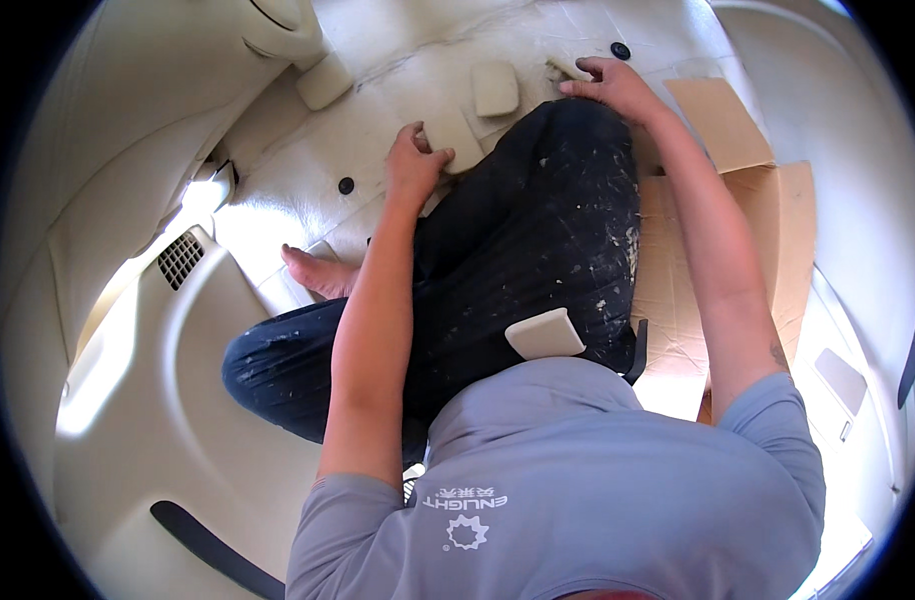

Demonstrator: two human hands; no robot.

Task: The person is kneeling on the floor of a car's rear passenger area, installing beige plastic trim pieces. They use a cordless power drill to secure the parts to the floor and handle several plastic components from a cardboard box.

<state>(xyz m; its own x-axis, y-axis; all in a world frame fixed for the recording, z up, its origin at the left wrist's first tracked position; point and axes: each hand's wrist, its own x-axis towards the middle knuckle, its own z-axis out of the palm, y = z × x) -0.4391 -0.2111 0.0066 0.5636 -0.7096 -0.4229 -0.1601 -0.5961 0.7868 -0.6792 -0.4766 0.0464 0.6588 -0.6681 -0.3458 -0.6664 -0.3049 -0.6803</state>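
My left hand (415,168) reaches over the pale floor, thumb and fingers spread apart. Its thumb meets the edge of a flat beige cover (454,140) with rounded corners; whether it presses on the cover is unclear. Beyond my raised knee, my right hand (623,88) has thumb and forefinger on either side of a small beige plastic piece (562,71), partly hidden by the fingers. Between the hands lies another rounded beige cover (495,88). A further beige cover (546,334) rests on my lap, on dark, paint-spotted trousers.
On my right stands an open cardboard box (670,290), its flap (720,122) folded outward. Two black round plugs, one to the left (347,186) and one at the far right (620,50), sit on the floor. Beige moulded panels curve around me; one has a vent grille (181,261).
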